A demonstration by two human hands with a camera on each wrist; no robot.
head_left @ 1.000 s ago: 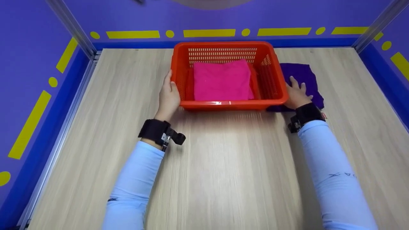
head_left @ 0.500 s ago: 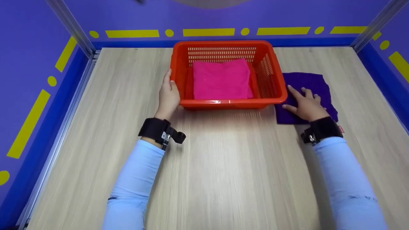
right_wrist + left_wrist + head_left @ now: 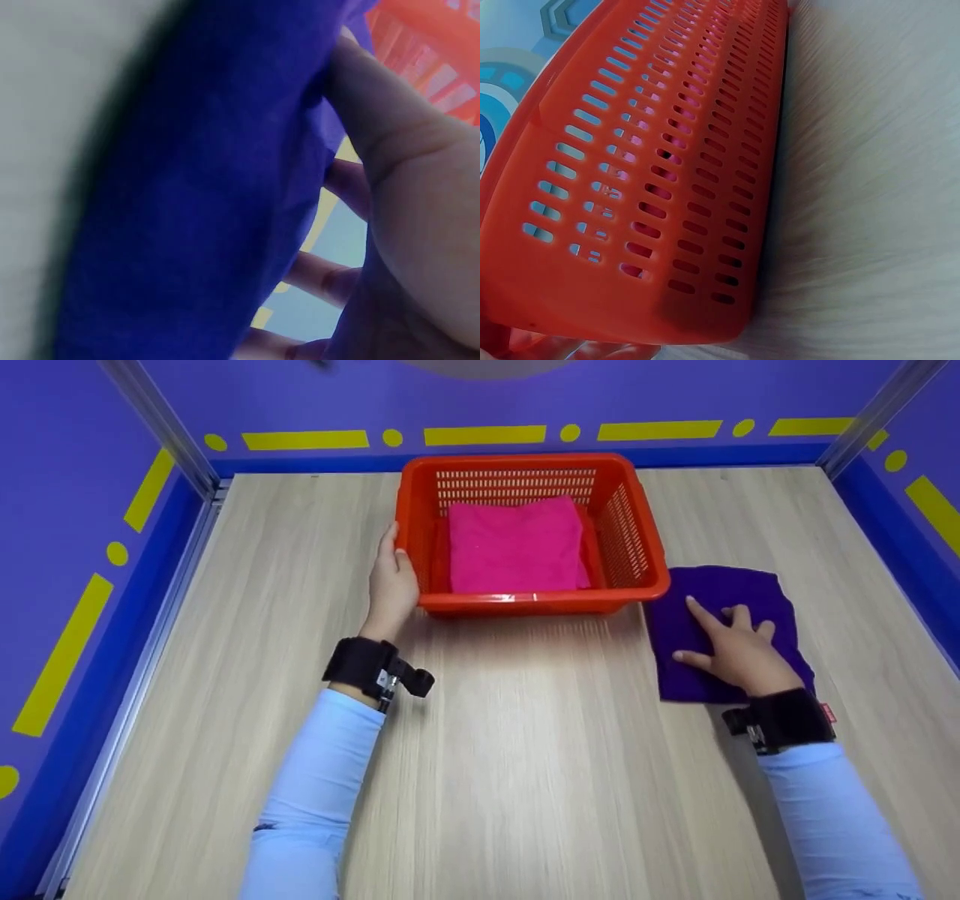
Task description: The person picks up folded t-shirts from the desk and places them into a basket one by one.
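An orange-red plastic basket [image 3: 521, 600] stands at the back of the table with a folded pink cloth [image 3: 517, 547] inside. Against the outside of its left wall rests my left hand [image 3: 394, 589]. In the left wrist view, the slotted basket wall [image 3: 656, 187] fills much of the frame, and only a bit of the fingers shows at the bottom left. To the right of the basket lies a flat purple cloth [image 3: 750, 592]. My right hand [image 3: 746, 656] presses on it with spread fingers. Up close, the thumb [image 3: 390, 105] touches the purple cloth [image 3: 195, 195].
The light wood table [image 3: 525, 750] extends in front of the basket and to both sides. Blue-purple panels [image 3: 480, 405] with yellow marks wall in the back, left and right. A metal rail [image 3: 169, 622] runs along the left edge.
My right hand has drawn the purple cloth from beside the basket towards the front and slightly right. The left hand, the basket and the pink cloth stay in place.
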